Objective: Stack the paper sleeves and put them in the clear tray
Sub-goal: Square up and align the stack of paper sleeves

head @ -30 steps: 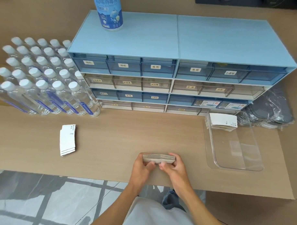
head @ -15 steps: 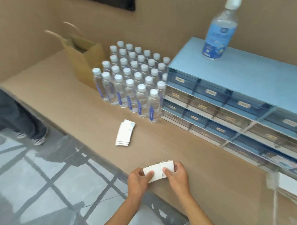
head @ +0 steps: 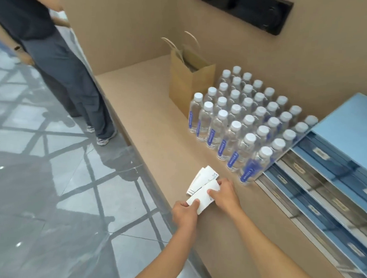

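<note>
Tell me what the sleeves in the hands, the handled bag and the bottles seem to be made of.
Sleeves: thin white paper or card, matte, apparently lying flat.
Bag: brown kraft paper, matte, creased, with thin loop handles.
Bottles: clear, glossy plastic most likely, with white caps and blue labels.

Both hands [head: 205,202] gripping a sleeve stack [head: 203,196], seemingly touching the second pile [head: 202,179] on the counter [head: 150,108]

Left hand [head: 185,212], right hand [head: 225,195]: both gripping.
</note>
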`<state>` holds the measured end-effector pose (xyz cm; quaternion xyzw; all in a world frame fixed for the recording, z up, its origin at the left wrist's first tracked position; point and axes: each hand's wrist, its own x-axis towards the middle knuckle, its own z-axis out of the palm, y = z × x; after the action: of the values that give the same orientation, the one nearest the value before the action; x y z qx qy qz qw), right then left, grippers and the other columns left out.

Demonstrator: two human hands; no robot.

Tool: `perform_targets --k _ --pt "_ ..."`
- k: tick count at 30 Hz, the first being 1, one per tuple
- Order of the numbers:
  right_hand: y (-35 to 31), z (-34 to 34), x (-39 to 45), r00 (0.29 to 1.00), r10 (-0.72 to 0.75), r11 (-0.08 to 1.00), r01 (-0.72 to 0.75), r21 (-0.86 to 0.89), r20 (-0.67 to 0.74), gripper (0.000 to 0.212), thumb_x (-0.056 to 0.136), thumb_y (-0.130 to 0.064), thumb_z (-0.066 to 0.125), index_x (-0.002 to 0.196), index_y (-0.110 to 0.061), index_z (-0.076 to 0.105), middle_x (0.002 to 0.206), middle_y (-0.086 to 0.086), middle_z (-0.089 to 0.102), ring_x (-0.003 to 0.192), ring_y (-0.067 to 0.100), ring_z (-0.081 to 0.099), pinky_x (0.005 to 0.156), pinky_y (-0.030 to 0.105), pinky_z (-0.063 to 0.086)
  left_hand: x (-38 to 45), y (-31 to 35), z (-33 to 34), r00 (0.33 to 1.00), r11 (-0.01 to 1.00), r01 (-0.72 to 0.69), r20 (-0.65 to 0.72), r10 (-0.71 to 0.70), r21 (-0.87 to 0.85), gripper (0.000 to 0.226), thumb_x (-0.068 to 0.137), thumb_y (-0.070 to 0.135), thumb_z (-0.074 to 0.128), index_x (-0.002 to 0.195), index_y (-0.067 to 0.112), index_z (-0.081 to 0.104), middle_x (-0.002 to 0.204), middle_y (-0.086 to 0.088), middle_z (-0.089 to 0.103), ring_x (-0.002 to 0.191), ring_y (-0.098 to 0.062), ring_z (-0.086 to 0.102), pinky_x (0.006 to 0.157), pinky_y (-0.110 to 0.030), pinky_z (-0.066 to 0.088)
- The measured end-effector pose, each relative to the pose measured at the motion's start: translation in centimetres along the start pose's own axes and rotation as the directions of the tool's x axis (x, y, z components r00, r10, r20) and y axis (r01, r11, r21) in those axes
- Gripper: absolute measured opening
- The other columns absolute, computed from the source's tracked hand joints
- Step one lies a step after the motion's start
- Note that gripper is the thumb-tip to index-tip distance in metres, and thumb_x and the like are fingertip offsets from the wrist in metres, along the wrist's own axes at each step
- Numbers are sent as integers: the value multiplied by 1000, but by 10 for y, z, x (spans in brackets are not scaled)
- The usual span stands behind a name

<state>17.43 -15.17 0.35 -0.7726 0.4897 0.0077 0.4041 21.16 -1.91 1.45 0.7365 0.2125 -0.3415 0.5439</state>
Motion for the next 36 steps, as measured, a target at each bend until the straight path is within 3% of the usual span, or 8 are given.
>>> perform_targets --k 8,14,21,25,28,31,34,36 --pt "-26 -1 56 987 -51 984 75 -164 150 55 80 -28 71 127 -8 53 139 11 46 132 30 42 109 39 37 17 18 27 990 990 63 -114 -78 -129 30 79 28 71 74 16 44 73 -6 62 59 -21 51 53 -28 40" --pt "-29 5 71 984 -58 981 87 -173 166 54 77 -27 74 123 -3 59 130 17 59 122 33 54 101 39 45 26 30 36 976 986 95 -184 -120 -138 25 82 18 71 86 10 48 83 -5 59 61 -18 51 48 -25 37" --pt "-29 2 78 973 -4 989 38 -146 231 54 74 -29 75 118 -11 47 121 12 56 113 33 54 90 38 47 30 35 44 973 978 171 -138 -187 -121 40 75 21 74 106 2 58 103 -12 65 75 -27 58 49 -24 37" --pt "-25 -2 79 965 28 998 -12 -61 263 62 71 -27 79 116 -10 39 112 12 60 107 31 59 89 40 50 34 38 40 968 970 208 -113 -223 -127 38 73 20 78 101 4 59 98 -11 65 73 -26 57 62 -26 44" --pt "-23 -5 79 951 89 996 -91 -9 295 67 70 -26 81 120 -6 42 113 11 62 106 29 61 83 36 50 37 37 35 972 969 216 -67 -226 -122 28 71 18 80 88 5 62 96 -14 70 70 -26 59 63 -27 48" --pt "-22 -11 70 927 120 978 -172 120 356 46 74 -18 81 111 0 60 105 14 70 88 25 67 67 29 49 34 34 30 980 972 194 -9 -196 -130 23 68 16 80 81 8 63 92 -14 73 74 -27 67 68 -30 54" --pt "-15 -18 47 922 118 929 -233 286 368 10 80 -3 75 85 -2 67 84 13 71 66 18 65 59 26 51 25 32 19 980 978 174 115 -161 -113 16 75 9 76 82 7 62 79 -7 68 66 -20 63 56 -23 50" --pt "0 -19 30 923 123 882 -270 385 366 15 79 0 75 92 2 67 81 12 72 67 19 68 65 29 55 18 29 9 977 991 126 180 -116 -47 14 78 8 75 87 7 64 78 -6 69 64 -18 63 49 -20 48"
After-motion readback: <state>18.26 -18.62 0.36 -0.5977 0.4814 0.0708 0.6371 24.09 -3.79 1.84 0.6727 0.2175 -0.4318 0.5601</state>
